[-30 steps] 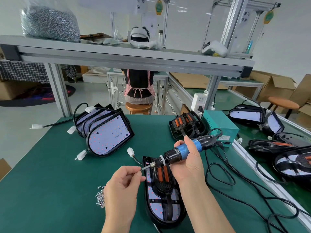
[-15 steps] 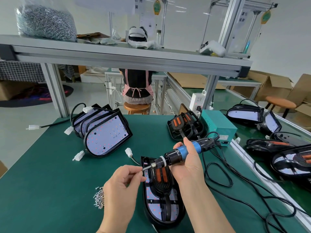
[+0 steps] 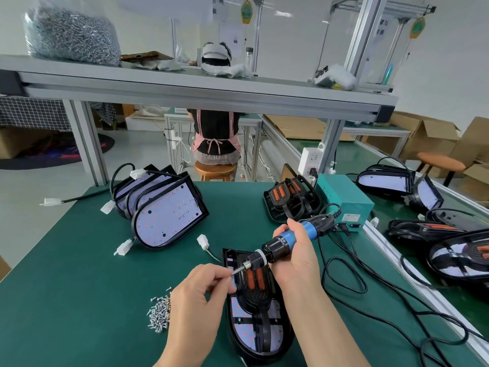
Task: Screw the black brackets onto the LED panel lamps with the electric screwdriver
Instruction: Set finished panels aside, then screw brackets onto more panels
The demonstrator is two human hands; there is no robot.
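Fingertips [image 3: 224, 274] of the left hand [image 3: 195, 295] pinch at the bit's tip, loading a screw I'd guess, while the right hand [image 3: 296, 260] grips the electric screwdriver [image 3: 287, 237], slanted over the black bracket [image 3: 255, 295] lying on the LED panel lamp [image 3: 238, 311]. Next it wants standing upright over a bracket hole, then driving.

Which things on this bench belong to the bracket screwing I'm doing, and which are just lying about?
Job in hand:
screwdriver, held in the right hand, with the left hand pinching its tip
lamp with black bracket
loose screws

Lying about:
phone on the shelf
cardboard boxes
stool
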